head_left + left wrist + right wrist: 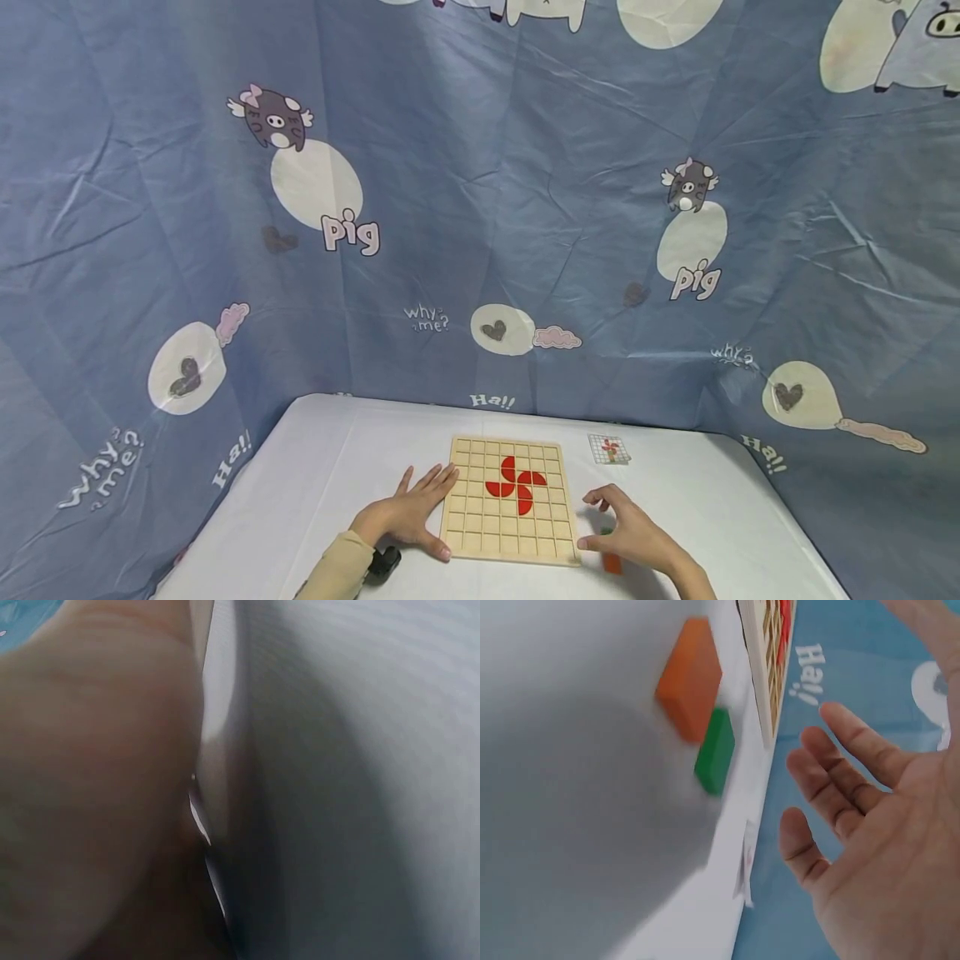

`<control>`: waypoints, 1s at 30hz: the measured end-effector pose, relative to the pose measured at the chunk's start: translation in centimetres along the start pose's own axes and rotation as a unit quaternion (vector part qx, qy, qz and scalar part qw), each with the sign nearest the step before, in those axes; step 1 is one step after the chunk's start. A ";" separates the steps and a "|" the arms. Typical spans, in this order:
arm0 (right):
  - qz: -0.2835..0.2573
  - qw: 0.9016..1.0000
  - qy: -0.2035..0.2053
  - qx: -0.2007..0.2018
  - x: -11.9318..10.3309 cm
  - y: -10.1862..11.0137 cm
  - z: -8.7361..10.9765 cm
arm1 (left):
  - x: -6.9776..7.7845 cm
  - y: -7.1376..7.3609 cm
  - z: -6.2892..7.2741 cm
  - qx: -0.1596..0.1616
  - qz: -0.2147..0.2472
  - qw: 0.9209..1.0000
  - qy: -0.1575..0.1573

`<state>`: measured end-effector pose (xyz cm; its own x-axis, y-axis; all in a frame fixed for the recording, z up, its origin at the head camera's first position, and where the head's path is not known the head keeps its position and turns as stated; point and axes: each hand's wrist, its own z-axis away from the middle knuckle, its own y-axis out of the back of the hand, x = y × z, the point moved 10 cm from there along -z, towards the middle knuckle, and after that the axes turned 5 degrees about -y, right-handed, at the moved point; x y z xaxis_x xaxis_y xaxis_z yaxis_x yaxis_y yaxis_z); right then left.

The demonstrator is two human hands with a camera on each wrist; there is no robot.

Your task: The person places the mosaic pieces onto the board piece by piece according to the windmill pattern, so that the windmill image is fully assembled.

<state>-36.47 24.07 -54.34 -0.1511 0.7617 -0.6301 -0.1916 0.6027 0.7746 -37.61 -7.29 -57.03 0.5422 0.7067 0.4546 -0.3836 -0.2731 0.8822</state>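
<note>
A square wooden grid board point(471, 546) lies on the white table, with several red quarter-round pieces point(524, 498) set in a pinwheel near its middle. My left hand point(411, 514) rests flat at the board's left edge, fingers spread and fingertips touching the frame. Close up in the left wrist view, the hand point(97, 772) is blurred beside the white cloth. To the board's right, my right hand point(633, 533) hovers with loosely bent fingers and nothing in its grasp. Below it are an orange block point(692, 679) and a green block point(716, 752), partly hidden in the head view.
Behind the right hand lies a small card point(609, 450) printed with a grid and a red pinwheel picture. A blue patterned curtain point(480, 208) stands around the back and sides of the white table point(315, 467). A black wrist device point(384, 564) sits at the left wrist.
</note>
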 end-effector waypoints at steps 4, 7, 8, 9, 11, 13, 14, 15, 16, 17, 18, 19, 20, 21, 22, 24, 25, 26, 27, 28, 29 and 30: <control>-0.007 1.000 -0.012 -0.010 1.2 0.8 0.8 | 0.0 0.0 0.0 -0.001 -0.001 1.000 0.000; -0.012 1.000 -0.020 -0.009 2.1 1.6 1.6 | -0.2 -0.1 -0.1 0.000 -0.005 1.000 0.000; -0.015 1.000 -0.026 -0.008 2.5 1.9 1.9 | -0.2 -0.1 -0.2 0.000 -0.006 1.000 -0.001; -0.017 0.999 -0.030 -0.009 2.9 2.2 2.2 | -0.2 -0.1 -0.2 0.000 -0.006 1.000 0.001; -0.022 0.999 -0.039 -0.012 3.6 2.7 2.7 | -0.2 -0.1 -0.2 0.000 -0.005 1.000 0.002; -0.024 0.998 -0.057 -0.009 4.5 3.2 3.2 | -0.2 -0.1 -0.2 -0.001 -0.003 1.000 0.003; -0.022 0.998 -0.063 -0.006 5.0 3.5 3.4 | -0.2 -0.1 -0.2 -0.001 -0.002 1.000 0.003; -0.021 0.997 -0.068 -0.006 5.3 3.7 3.7 | -0.2 -0.1 -0.2 -0.001 -0.001 1.000 0.004; -0.018 0.997 -0.076 -0.002 5.8 4.0 3.9 | -0.2 -0.1 -0.2 -0.001 -0.001 1.000 0.004; -0.016 0.996 -0.085 0.001 6.3 4.1 4.1 | -0.2 -0.1 -0.2 -0.001 0.001 1.000 0.004; -0.012 0.996 -0.092 0.002 6.8 4.3 4.4 | -0.2 -0.1 -0.2 -0.002 0.002 1.000 0.004; -0.009 0.996 -0.092 -0.001 7.2 4.4 4.6 | -0.3 -0.1 -0.2 -0.002 0.003 1.000 0.004; -0.010 0.996 -0.091 -0.004 7.5 4.6 4.8 | -0.3 -0.1 -0.2 -0.002 0.004 1.000 0.004; -0.009 0.996 -0.091 -0.009 7.8 4.7 4.9 | -0.3 -0.1 -0.1 -0.002 0.006 1.000 0.003; -0.008 0.996 -0.093 -0.011 8.2 4.8 5.1 | -0.3 -0.2 -0.1 -0.002 0.007 1.000 0.003; -0.010 0.996 -0.091 -0.023 8.6 5.0 5.4 | -0.4 -0.2 -0.1 -0.003 0.007 1.000 0.004; -0.013 0.996 -0.089 -0.030 8.8 5.0 5.5 | -0.4 -0.2 -0.1 -0.003 0.007 1.000 0.004; -0.015 0.995 -0.089 -0.035 8.9 5.0 5.6 | -0.4 -0.2 -0.1 -0.003 0.007 1.000 0.003; -0.017 0.995 -0.091 -0.041 9.1 5.0 5.7 | -0.4 -0.2 -0.1 -0.003 0.006 1.000 0.004; -0.021 0.994 -0.092 -0.047 9.3 5.0 5.8 | -0.4 -0.2 -0.1 -0.003 0.005 1.000 0.004; -0.025 0.994 -0.093 -0.053 9.4 4.9 5.8 | -0.4 -0.2 -0.1 -0.004 0.005 1.000 0.004; -0.031 0.993 -0.098 -0.058 9.6 4.8 5.8 | -0.4 -0.2 -0.1 -0.003 0.006 1.000 0.005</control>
<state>-33.21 35.60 -56.34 0.0532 0.7624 -0.6449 -0.3064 0.6272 0.7161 -37.81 -7.44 -57.44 0.5305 0.7091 0.4644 -0.3954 -0.2776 0.8755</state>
